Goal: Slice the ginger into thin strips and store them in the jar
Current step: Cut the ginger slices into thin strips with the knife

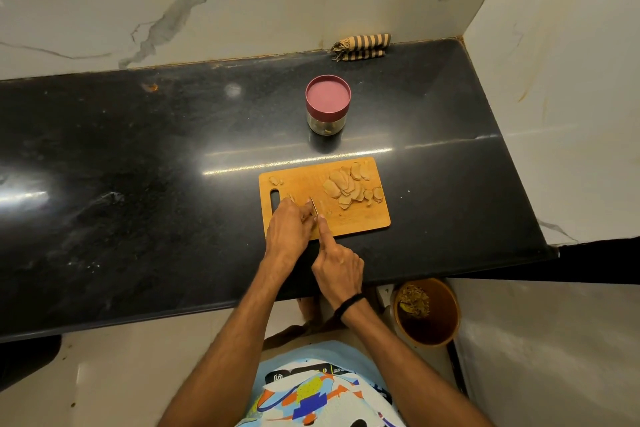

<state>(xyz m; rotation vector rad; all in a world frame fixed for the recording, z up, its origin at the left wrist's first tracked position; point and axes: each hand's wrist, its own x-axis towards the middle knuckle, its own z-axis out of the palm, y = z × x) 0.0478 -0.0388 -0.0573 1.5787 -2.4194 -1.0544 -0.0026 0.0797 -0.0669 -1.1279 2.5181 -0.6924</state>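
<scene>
The ginger slices (346, 189) lie in a loose, overlapping heap on the wooden cutting board (360, 218), beyond and to the right of both sets of fingers, and well apart from them. A few pale cut bits (322, 208) sit just right of the knife (313, 207), whose narrow blade stands on edge between the two hands. The left hand (287, 229) rests on the near left part of the board with its fingers curled and bunched, the tips down right against the left side of the blade. Whatever they pin is hidden beneath them, so I cannot tell whether they hold ginger. The right hand (337, 267) grips the knife handle, with three fingers wrapped under and the index finger laid straight along the top toward the blade. A dark band (348, 305) circles that wrist. Two small scraps (275, 180) sit at the board's far left corner, beyond the left fingertips. Farther out past the fingers, the jar (327, 104) stands upright on the black counter (138, 184), its maroon lid on. A folded striped cloth (362, 47) lies against the wall behind it. Below the counter edge, right of the right wrist, a brown bin (440, 315) holds peelings.
</scene>
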